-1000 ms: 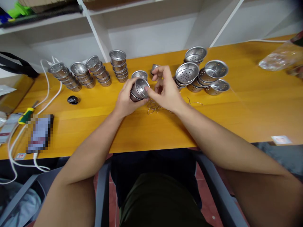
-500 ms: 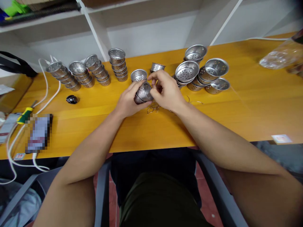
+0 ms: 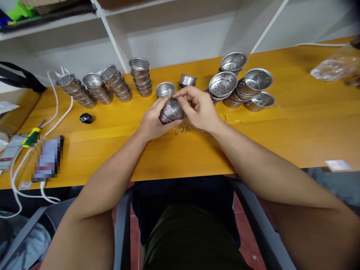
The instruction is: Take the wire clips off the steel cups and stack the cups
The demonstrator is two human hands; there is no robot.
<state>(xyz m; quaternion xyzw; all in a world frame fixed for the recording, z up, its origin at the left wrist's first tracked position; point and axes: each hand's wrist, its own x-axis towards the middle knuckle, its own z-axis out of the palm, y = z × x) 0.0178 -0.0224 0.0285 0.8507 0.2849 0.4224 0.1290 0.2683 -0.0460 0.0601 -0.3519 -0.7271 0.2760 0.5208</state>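
My left hand (image 3: 154, 119) is closed around two nested metal strainer baskets (image 3: 172, 109), tilted on their side above the table. Their perforated surface faces right and up. My right hand (image 3: 198, 108) has its thumb and index finger pinched together against the upper right edge of the outer basket; whatever is between those fingertips is hidden. Below the right hand lies a loose tangle of thin bent wires (image 3: 184, 128). Just behind the hands sit a single strainer basket (image 3: 165, 90), partly covered by the left hand, and a smaller-looking one (image 3: 187, 80).
Stacks of strainer baskets line the back left, one being a tall stack (image 3: 140, 77). More baskets (image 3: 222, 85) cluster at right. A phone (image 3: 47, 159), a screwdriver (image 3: 31, 137), white cables and a black round object (image 3: 86, 118) lie left. A clear plastic bag (image 3: 333, 67) rests far right.
My right fingers have shifted slightly, their tips now closer together at the basket's upper edge. The left hand keeps its hold, and the held baskets have turned a little.
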